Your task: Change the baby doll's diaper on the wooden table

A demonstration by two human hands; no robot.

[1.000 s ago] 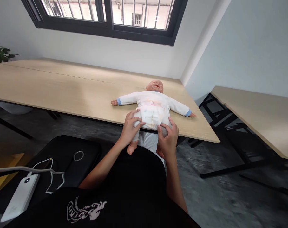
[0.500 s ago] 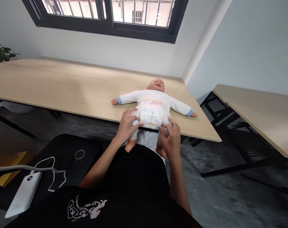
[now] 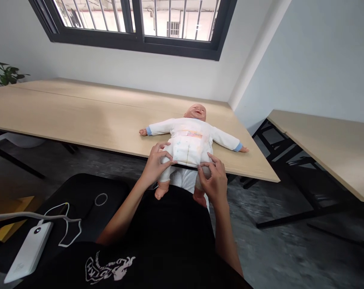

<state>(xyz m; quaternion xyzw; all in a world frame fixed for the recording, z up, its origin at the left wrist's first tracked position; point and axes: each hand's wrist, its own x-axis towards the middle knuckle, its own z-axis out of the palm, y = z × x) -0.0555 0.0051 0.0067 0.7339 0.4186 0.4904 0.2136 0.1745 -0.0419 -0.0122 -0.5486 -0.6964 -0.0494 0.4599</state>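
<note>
A baby doll (image 3: 197, 111) in a white outfit with blue cuffs lies on its back at the front edge of the table, arms spread, legs hanging over. Around its hips is a white diaper (image 3: 185, 149) with a coloured band at the waist and a thin line down the front. My left hand (image 3: 156, 163) pinches the diaper's edge by one leg between thumb and fingers. At the other leg, my right hand (image 3: 214, 176) has its thumb and forefinger closed on the opposite edge. My fingers partly cover the doll's thighs.
The doll rests on a long wooden table (image 3: 88, 116) below a barred window. To the right stands another table (image 3: 326, 136). A black chair (image 3: 88, 180) at the left holds a white power bank (image 3: 28, 251), a cable and a beaded bracelet (image 3: 101, 199).
Both hands stay at the diaper's leg edges, with the fingers shifted slightly. The whole view has tilted a little, so the table and doll appear slightly lower.
</note>
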